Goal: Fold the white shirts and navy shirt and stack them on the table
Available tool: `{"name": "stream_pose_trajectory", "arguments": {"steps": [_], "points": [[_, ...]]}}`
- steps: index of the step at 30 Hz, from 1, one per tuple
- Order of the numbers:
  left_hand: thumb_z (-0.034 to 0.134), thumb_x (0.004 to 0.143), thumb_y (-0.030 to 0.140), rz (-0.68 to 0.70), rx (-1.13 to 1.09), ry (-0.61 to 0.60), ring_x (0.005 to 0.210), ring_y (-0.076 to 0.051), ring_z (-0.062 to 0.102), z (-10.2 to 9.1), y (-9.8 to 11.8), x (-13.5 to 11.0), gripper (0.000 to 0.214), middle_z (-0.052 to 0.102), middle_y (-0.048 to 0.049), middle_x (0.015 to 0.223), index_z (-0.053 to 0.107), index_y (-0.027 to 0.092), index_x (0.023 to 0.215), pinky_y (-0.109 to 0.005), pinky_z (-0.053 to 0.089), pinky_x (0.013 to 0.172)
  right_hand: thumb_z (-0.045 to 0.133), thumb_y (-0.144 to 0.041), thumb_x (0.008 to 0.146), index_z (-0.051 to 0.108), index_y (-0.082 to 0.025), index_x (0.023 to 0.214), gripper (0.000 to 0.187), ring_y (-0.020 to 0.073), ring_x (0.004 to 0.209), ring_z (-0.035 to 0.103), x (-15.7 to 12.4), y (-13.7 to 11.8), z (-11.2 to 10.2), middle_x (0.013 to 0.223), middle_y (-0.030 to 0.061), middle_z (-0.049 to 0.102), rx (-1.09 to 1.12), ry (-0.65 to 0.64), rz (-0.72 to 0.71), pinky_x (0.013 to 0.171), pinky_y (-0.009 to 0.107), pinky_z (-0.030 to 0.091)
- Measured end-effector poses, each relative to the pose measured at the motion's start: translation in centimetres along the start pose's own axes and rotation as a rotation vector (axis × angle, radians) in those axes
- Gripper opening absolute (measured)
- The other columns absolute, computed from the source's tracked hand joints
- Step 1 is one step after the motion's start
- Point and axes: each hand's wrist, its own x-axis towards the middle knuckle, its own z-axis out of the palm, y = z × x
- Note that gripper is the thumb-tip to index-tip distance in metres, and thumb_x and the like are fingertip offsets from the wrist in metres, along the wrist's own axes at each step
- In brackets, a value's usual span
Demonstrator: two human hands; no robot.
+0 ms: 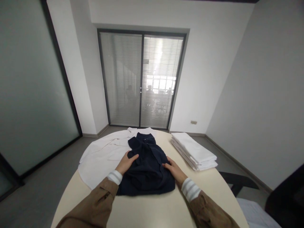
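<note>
A navy collared shirt [147, 171] lies bunched on the round cream table [147, 212], its collar toward the far side. My left hand [127, 162] pinches the shirt's left side, thumb on top and the other fingers partly hidden by cloth. On the opposite side my right hand [175, 171] grips the shirt's right edge, thumb over the fabric. Beneath and to the left of the navy shirt, a white shirt [102, 155] is spread out with wrinkles.
A stack of folded white cloths [193, 150] sits on the table's right side, near its edge. To the right of the table stands a dark chair [288, 193], with pale cloth [257, 213] beside it. Glass doors with blinds [142, 79] are behind the table.
</note>
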Motion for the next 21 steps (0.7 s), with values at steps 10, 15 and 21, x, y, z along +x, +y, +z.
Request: {"name": "stream_pose_trajectory", "arguments": {"steps": [10, 15, 21], "points": [[0.053, 0.075, 0.024, 0.024, 0.050, 0.276, 0.077, -0.028, 0.068, -1.3, -1.0, 1.3, 0.018, 0.069, -0.0052, 0.066, 0.069, 0.015, 0.075, -0.039, 0.053, 0.075, 0.029, -0.058, 0.099, 0.069, -0.022, 0.088, 0.055, 0.0239, 0.093, 0.060, -1.2, -1.9, 0.8, 0.091, 0.0089, 0.066, -0.855, 0.059, -0.109, 0.091, 0.039, 0.043], [0.055, 0.081, 0.031, 0.034, -0.025, 0.520, 0.084, -0.026, 0.069, -2.5, -1.3, 2.3, 0.030, 0.072, -0.0080, 0.080, 0.068, 0.012, 0.101, -0.039, 0.056, 0.077, 0.034, -0.051, 0.099, 0.068, -0.022, 0.098, 0.045, 0.0286, 0.090, 0.063, -0.8, -1.9, -0.1, 0.085, 0.0136, 0.071, -1.256, 0.284, -0.025, 0.080, 0.040, 0.042], [0.062, 0.077, 0.018, 0.097, 0.033, 0.667, 0.114, -0.025, 0.061, -4.1, -0.4, 2.4, 0.062, 0.061, -0.0148, 0.128, 0.046, 0.013, 0.136, -0.040, 0.049, 0.099, 0.052, -0.047, 0.091, 0.072, -0.014, 0.090, 0.038, 0.0369, 0.097, 0.062, -0.8, -0.1, -2.0, 0.090, 0.0233, 0.070, -1.496, 0.462, 0.151, 0.086, 0.051, 0.039]]}}
